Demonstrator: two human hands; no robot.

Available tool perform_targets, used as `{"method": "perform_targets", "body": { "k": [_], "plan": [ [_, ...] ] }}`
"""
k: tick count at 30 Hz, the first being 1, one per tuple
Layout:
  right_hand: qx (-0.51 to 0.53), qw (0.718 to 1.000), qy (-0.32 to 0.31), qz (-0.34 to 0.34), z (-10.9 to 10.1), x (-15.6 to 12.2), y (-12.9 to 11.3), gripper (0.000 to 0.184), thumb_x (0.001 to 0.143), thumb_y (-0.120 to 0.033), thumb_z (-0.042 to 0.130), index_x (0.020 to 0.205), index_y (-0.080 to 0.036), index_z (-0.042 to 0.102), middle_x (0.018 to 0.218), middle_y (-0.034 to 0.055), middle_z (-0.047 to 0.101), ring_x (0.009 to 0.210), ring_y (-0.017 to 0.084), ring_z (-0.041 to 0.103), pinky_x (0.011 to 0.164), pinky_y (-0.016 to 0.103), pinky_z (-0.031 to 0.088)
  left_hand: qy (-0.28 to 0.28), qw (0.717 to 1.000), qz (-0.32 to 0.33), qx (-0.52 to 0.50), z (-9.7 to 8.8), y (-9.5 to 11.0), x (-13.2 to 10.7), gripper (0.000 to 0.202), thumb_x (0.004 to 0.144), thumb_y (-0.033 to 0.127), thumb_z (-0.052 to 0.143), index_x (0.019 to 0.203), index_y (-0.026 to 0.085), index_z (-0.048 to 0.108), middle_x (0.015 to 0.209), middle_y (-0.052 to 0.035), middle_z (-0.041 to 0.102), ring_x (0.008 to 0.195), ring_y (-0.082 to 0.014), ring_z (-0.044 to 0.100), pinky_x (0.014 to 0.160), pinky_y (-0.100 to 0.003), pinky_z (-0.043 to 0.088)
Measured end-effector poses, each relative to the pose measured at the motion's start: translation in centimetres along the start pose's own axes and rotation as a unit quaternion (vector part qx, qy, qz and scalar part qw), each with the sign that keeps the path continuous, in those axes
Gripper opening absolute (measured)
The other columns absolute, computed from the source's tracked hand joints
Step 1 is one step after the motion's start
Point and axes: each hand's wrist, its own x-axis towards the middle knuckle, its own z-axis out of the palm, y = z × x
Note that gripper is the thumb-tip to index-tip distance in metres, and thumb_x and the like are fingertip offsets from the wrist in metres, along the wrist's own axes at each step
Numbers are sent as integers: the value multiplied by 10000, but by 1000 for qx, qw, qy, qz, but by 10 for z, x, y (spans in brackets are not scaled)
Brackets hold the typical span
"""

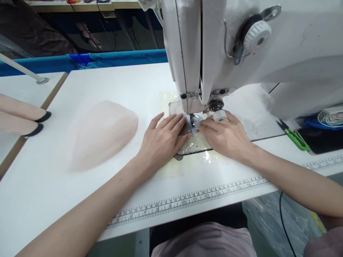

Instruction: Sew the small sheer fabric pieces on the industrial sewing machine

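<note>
My left hand lies flat on the bed of a white sewing machine, fingers stretched toward the presser foot. My right hand rests palm down on the other side of the foot, fingers pointing left at it. Both hands press on a thin, nearly clear piece of material spread over the needle plate. Neither hand grips anything.
A stack of pale pink sheer fabric lies on the white table to the left. Green thread snips sit to the right. A printed ruler runs along the table's front edge. Pink pieces with black tips rest at far left.
</note>
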Motion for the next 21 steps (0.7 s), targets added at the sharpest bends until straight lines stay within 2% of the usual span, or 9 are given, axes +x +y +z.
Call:
{"method": "perform_targets", "body": {
  "k": [5,7,10,12,13,15,17,19,21],
  "plan": [
    [18,1000,-16,13,-5,1,2,306,879,-47,462,977,-178,721,950,5,754,789,165,628,863,350,425,-9,999,0,46,-14,17,-4,338,954,326,474,1151,114,648,985,-133,694,903,-277,669,989,-530,454],
    [35,999,-18,14,-8,1,3,296,887,-71,465,994,-176,721,954,10,755,781,169,635,839,350,434,-28,998,58,-27,-24,28,-9,306,963,238,428,1148,115,639,899,-97,686,780,-222,659,837,-444,543],
    [79,996,-13,23,-9,0,4,288,884,-93,475,1009,-171,723,976,22,754,798,177,650,803,349,441,-25,979,125,-158,-36,36,-16,399,937,54,312,1246,134,553,1068,-92,672,936,-174,648,759,-293,562],
    [116,992,-16,41,-9,-1,4,293,872,-103,478,1012,-170,726,982,25,753,793,176,655,767,340,441,-14,988,70,-139,-38,33,-18,382,931,80,349,1269,133,519,1191,-121,630,1054,-206,623,764,-301,559],
    [135,989,-19,54,-9,-1,3,294,866,-114,478,1011,-171,727,973,24,753,783,174,655,743,332,439,-24,993,27,-109,-38,30,-18,340,935,147,407,1254,131,521,1193,-132,626,1024,-229,636,708,-310,556],
    [180,980,-28,85,-9,-1,2,280,872,-162,482,1000,-173,731,944,24,753,756,169,650,693,315,431,-83,994,-41,-61,-37,24,-18,295,918,292,512,1170,145,557,1030,-99,682,780,-216,669,520,-282,483],
    [232,964,-38,123,-11,0,1,250,891,-262,518,979,-173,735,932,32,748,733,161,638,664,300,426,-131,986,-81,-62,-37,21,-17,194,908,339,529,1008,187,595,732,0,675,507,-145,578,413,-242,345],
    [297,939,-68,161,-15,3,0,282,877,-401,588,962,-176,735,925,34,736,694,142,613,634,282,422,-121,980,-118,-109,-40,22,-17,135,913,320,509,886,212,585,543,66,582,406,-104,477,411,-231,288],
    [370,901,-119,193,-18,6,-1,342,811,-497,669,944,-189,737,867,18,718,622,112,564,578,258,402,-69,970,-157,-172,-44,24,-15,118,899,301,514,836,215,564,540,73,562,443,-99,473,444,-235,309]
  ]
}}
